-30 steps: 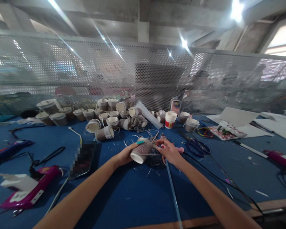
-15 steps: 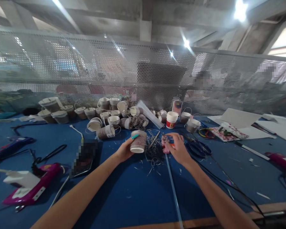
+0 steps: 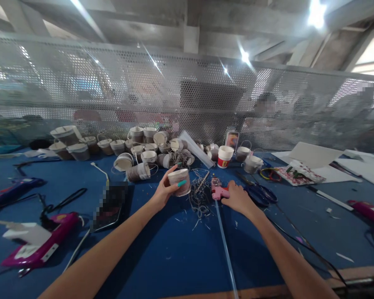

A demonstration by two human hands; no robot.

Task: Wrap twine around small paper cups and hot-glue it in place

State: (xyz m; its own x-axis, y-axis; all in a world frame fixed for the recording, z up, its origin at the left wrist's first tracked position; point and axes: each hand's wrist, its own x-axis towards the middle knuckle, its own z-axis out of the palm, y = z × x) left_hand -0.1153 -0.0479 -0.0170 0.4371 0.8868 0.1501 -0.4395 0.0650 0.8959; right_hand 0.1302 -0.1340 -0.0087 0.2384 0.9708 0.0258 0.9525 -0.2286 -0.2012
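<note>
My left hand (image 3: 163, 192) is closed around a paper cup (image 3: 181, 176) wrapped in greyish-brown cord, thumb across its near side. The cup hangs tilted just above the table. To its right, my right hand (image 3: 239, 198) grips the handle of a pink hot glue gun (image 3: 217, 190), whose nozzle points away from me. From the gun's rear a long clear glue stick (image 3: 225, 249) runs toward the front edge. Between both hands lies a tangle of grey cord (image 3: 200, 201) with loose scraps.
Several wrapped cups with handles (image 3: 138, 172) crowd the back left. White and red paper cups (image 3: 225, 156) stand stacked behind the glue gun. Blue-handled scissors (image 3: 262, 194) lie at right, a phone (image 3: 110, 207) and magenta power strip (image 3: 43, 245) at left. A perforated screen (image 3: 156, 95) borders the back.
My left hand has turned the cup, bringing its thumb across the near side. My right hand has shifted from above the glue gun to its handle on the right.
</note>
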